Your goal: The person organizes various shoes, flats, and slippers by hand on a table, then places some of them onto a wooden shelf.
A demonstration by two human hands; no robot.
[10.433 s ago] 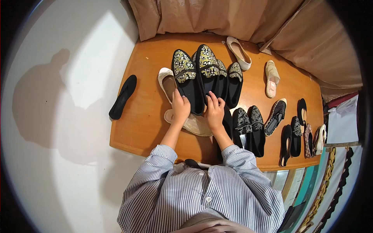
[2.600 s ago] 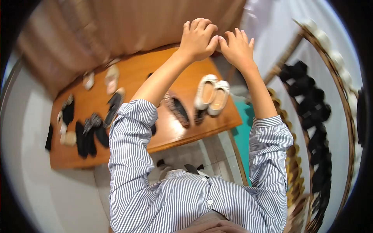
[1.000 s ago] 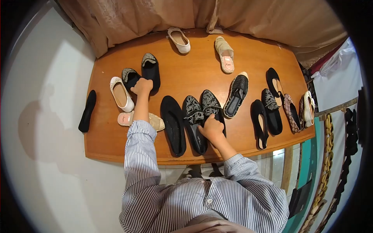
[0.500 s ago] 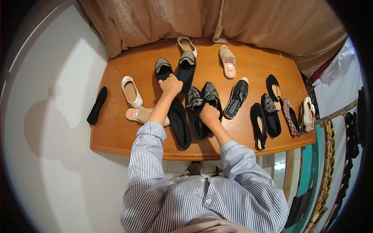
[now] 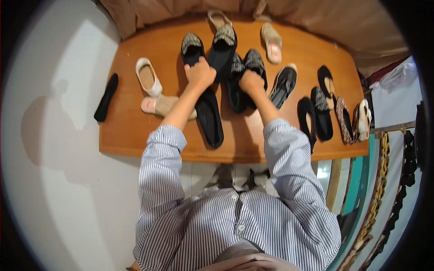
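Observation:
My left hand is closed on a black flat shoe with a patterned grey toe. Its matching shoe lies against it on the right, and whether my fingers reach that one too is hidden. My right hand is closed around the inner edges of a pair of black loafers with grey patterned toes, close beside the first pair. Below my left wrist lies a plain black flat. A black espadrille sits just right of my right hand.
On the wooden table, a white flat, a beige slide and a black shoe lie left. A beige espadrille is at the back. Several shoes, including a black patterned one, stand right. A brown curtain hangs behind.
My right hand has pushed the loafers forward across the table, up beside the other pair. My left hand keeps its hold with little movement. The camera view has shifted, so the table appears higher.

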